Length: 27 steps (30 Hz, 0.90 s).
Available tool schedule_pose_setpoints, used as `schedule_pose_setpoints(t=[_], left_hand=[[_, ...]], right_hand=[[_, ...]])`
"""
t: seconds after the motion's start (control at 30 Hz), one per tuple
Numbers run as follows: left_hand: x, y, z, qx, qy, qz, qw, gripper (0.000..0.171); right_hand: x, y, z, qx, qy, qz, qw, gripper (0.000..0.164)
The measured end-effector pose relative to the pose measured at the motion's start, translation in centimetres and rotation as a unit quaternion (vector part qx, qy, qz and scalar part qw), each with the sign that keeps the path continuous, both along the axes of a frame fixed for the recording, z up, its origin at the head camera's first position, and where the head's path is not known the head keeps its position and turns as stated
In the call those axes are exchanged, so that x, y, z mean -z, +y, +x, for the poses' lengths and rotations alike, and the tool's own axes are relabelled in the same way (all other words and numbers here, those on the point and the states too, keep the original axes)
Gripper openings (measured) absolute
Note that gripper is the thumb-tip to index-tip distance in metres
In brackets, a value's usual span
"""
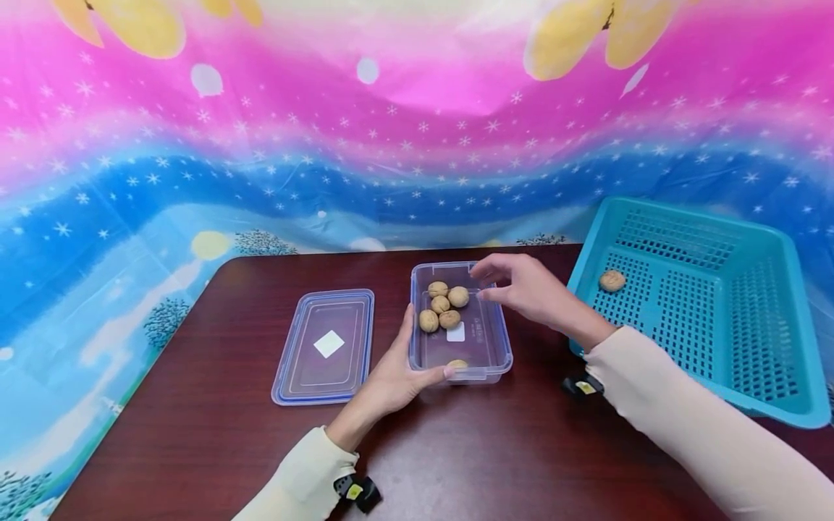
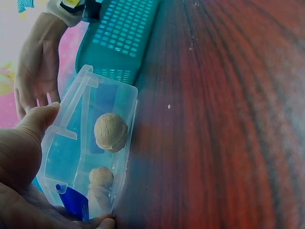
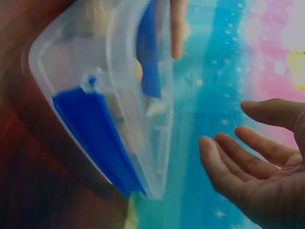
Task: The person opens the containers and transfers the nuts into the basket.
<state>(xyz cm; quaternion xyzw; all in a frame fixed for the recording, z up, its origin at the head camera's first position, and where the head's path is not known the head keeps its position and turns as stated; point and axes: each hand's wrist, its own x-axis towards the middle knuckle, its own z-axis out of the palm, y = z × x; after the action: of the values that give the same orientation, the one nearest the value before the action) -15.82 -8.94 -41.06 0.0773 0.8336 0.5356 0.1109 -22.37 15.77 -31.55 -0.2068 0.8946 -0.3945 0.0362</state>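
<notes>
A clear plastic food container (image 1: 478,354) stands on the table with several walnuts (image 1: 440,304) grouped toward its far left and one walnut (image 1: 457,364) by its front wall. My left hand (image 1: 394,373) grips the container's front left corner, thumb at the front rim and fingers along the left side. The left wrist view shows the thumb (image 2: 40,119) by the rim. Over the container's right rim hovers my right hand (image 1: 524,286), fingers loosely bent and apart. In the right wrist view that hand (image 3: 262,167) holds nothing.
The container's clear lid (image 1: 306,376), blue-edged with a white label, lies flat to the left. At the right stands a teal perforated basket (image 1: 723,275) with one walnut (image 1: 612,281) inside. A printed cloth (image 1: 391,145) hangs behind the dark wooden table (image 1: 215,391).
</notes>
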Motion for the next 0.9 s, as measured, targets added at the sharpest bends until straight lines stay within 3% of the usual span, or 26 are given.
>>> schedule_pose_setpoints(t=[0.17, 0.43, 0.63, 0.9], left_hand=[[-0.1, 0.1, 0.0, 0.002, 0.002, -0.005, 1.0000, 0.123], [0.2, -0.1, -0.1, 0.006, 0.010, -0.026, 0.9996, 0.123], [0.2, -0.1, -0.1, 0.007, 0.004, -0.021, 0.9998, 0.123], [0.1, -0.1, -0.1, 0.004, 0.016, -0.025, 0.9996, 0.121]], right_hand=[[1.7, -1.8, -0.7, -0.032, -0.007, -0.031, 0.999, 0.033], [3.7, -4.6, -1.3, -0.078, -0.052, -0.068, 0.993, 0.035], [4.8, -5.7, -1.7, -0.076, -0.077, -0.053, 0.993, 0.034], [5.9, -6.7, -2.3, -0.073, -0.038, -0.009, 0.997, 0.032]])
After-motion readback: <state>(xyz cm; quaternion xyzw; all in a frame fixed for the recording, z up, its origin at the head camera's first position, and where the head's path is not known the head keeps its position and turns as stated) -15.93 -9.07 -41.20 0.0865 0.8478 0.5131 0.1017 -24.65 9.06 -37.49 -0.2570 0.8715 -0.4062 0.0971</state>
